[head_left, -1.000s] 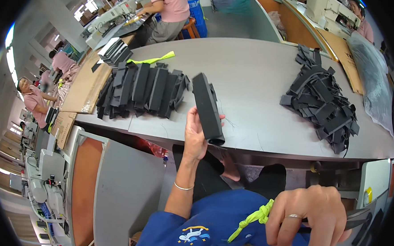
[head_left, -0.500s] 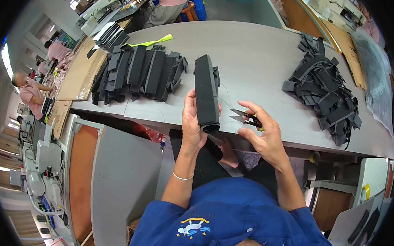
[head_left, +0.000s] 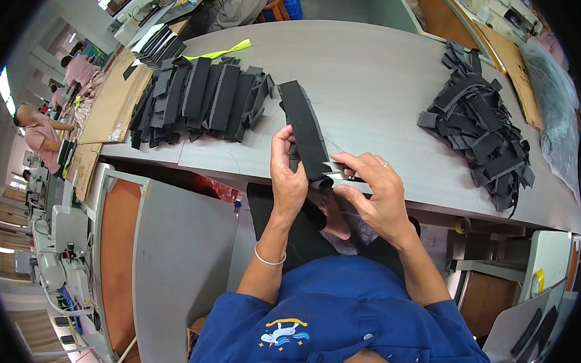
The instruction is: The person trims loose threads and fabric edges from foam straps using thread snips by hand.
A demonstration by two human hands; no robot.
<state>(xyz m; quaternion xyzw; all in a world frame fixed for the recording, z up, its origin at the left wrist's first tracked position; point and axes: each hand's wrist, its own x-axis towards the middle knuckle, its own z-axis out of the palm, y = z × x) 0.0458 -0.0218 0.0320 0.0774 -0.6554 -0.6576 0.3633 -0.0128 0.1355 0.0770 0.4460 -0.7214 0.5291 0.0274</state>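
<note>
Over the near edge of the long grey worktable (head_left: pixel 389 64), my left hand (head_left: pixel 287 175) was closed around the lower part of a long, flat black fabric strip (head_left: pixel 304 131), thumb on one side and fingers wrapped behind it. The strip stood up and away from me, its far end lying over the table surface, its near end held just above the table's edge. Compared with half a second before, the strip sat in much the same place and at much the same tilt — my grip on it had not changed.

My right hand (head_left: pixel 376 190) had moved in closer. Earlier it was a little off to the right of the strip; now its fingers were pinched on a small pair of metal thread snips (head_left: pixel 337 171), whose pointed blades touched the strip's right edge, just beside my left thumb. A second before that, this hand had been down near my lap, well away from the table.

Further left on the table lay a row of overlapping black fabric pieces (head_left: pixel 201 97), with a thin neon-yellow strip (head_left: pixel 221 52) beyond them. Well apart on the right sat a loose heap of black straps (head_left: pixel 478 122) — both piles unchanged.
</note>
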